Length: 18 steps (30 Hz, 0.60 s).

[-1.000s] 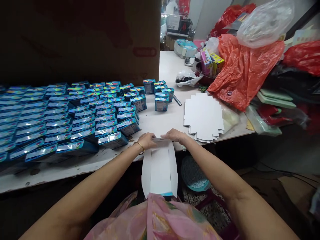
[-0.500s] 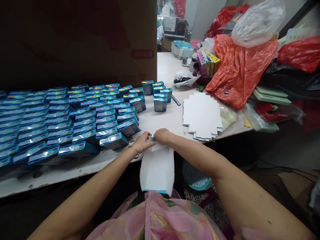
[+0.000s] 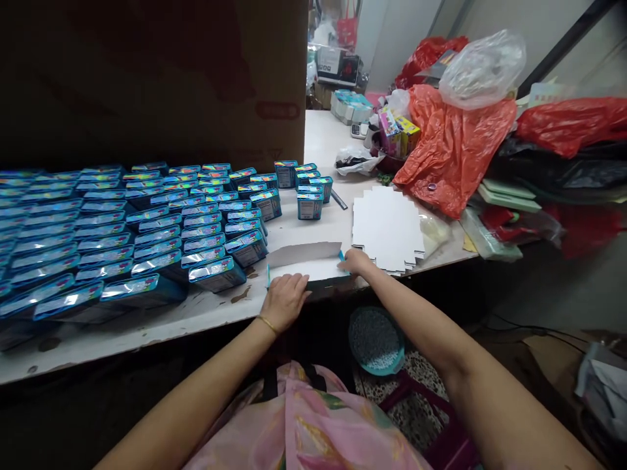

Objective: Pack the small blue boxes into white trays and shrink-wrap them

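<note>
A white die-cut cardboard blank [image 3: 306,262] lies crosswise on the near edge of the white table [image 3: 313,228], one long flap bent upward. My left hand [image 3: 284,300] presses flat on its left end, fingers stretched out. My right hand [image 3: 356,261] pinches the blank's right end, where a blue printed edge shows. A stack of flat white blanks [image 3: 388,227] lies just right of my right hand. Rows of folded blue holographic boxes [image 3: 127,228] cover the table to the left.
A big brown carton [image 3: 151,78] stands behind the blue boxes. Several upright blue boxes [image 3: 308,189] sit mid-table. Orange-red plastic bags [image 3: 453,147], a clear bag and clutter pile up at the right. A teal stool [image 3: 376,339] stands below the table edge.
The blank hung lengthwise from the table edge toward my lap; now it is turned sideways and laid on the table. My hands moved apart to its two ends.
</note>
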Available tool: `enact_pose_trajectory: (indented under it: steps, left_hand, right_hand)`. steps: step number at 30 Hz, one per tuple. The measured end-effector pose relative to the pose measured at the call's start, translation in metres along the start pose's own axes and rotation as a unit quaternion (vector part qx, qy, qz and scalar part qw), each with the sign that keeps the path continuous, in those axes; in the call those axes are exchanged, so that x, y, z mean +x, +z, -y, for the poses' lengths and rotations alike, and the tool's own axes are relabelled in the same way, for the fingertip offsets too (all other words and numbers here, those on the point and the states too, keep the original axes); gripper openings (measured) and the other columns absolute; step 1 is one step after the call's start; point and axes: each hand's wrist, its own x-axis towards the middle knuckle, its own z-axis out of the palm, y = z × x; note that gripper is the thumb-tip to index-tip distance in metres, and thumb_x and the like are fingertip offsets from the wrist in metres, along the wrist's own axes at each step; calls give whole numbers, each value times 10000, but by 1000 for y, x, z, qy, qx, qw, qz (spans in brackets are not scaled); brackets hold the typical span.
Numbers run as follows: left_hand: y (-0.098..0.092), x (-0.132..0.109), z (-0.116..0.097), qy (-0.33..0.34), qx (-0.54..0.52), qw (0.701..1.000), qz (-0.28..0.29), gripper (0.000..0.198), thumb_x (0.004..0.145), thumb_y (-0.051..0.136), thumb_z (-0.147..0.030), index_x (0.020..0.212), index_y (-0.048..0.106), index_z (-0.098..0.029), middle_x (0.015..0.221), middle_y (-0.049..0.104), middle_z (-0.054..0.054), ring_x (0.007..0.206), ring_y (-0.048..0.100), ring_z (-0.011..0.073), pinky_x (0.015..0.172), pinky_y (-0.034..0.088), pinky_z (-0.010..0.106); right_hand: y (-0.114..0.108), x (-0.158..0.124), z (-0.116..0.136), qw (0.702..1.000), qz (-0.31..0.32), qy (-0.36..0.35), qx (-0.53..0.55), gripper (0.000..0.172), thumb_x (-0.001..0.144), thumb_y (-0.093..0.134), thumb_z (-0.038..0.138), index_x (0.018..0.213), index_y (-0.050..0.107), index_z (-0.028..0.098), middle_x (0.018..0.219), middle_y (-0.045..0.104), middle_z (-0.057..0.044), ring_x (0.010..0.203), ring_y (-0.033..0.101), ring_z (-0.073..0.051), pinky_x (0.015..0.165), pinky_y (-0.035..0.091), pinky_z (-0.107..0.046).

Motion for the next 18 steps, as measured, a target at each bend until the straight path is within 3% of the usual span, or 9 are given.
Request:
enact_pose_trajectory:
  steps: [3, 5, 7, 11, 14, 18]
  left_hand:
    - [1, 22, 16, 12, -1, 998, 55, 473, 787, 484, -453, 1196, 451, -218, 1113, 498, 113, 991, 452, 253, 804, 361, 375]
    - [-1, 26, 21, 27, 8, 997, 72, 502, 742, 540, -474, 1181, 470, -241, 1111, 485, 106, 1011, 428, 261, 800, 350, 374]
    - [-1, 22, 24, 26, 31, 998, 57, 494, 745, 553, -430, 1193, 465, -242, 1088, 497, 110, 1018, 417, 272, 824, 327, 402]
    - [5, 8, 28, -9, 81, 996, 39, 276, 842, 402, -268, 1039, 558, -154, 978, 558, 135, 943, 474, 261, 813, 340, 408]
    - [8, 11, 27, -36, 73, 991, 104, 277, 862, 341, -250, 878, 592, -133, 872, 597, 132, 852, 537, 243, 719, 393, 355]
    - [-6, 19, 6, -89, 11, 974, 210, 356, 844, 370, -402, 833, 616, -144, 826, 639, 126, 785, 598, 237, 667, 425, 325]
  right_hand:
    - [1, -32, 9, 979, -169, -111, 5, 406, 809, 500, 404, 1141, 508, 169, 1135, 525, -139, 1009, 501, -239, 823, 380, -333]
    - [13, -51, 18, 948, -230, -217, -21, 395, 793, 535, 394, 1127, 494, 187, 1143, 502, -123, 1021, 462, -237, 840, 357, -345]
    - [30, -60, 24, 938, -214, -267, -60, 283, 795, 545, 345, 1033, 530, 193, 1051, 533, -98, 965, 464, -228, 796, 362, -336]
    - [56, -50, 24, 942, -174, -276, -85, 145, 849, 458, 276, 939, 549, 207, 947, 558, -63, 889, 483, -196, 702, 372, -288]
    - [55, -36, 21, 948, -130, -278, -84, 145, 845, 451, 233, 949, 549, 212, 932, 577, -57, 870, 511, -182, 656, 374, -262]
    - [34, -16, 20, 939, -29, -332, -84, 160, 787, 509, 189, 921, 590, 223, 919, 619, -39, 835, 555, -167, 668, 379, -248]
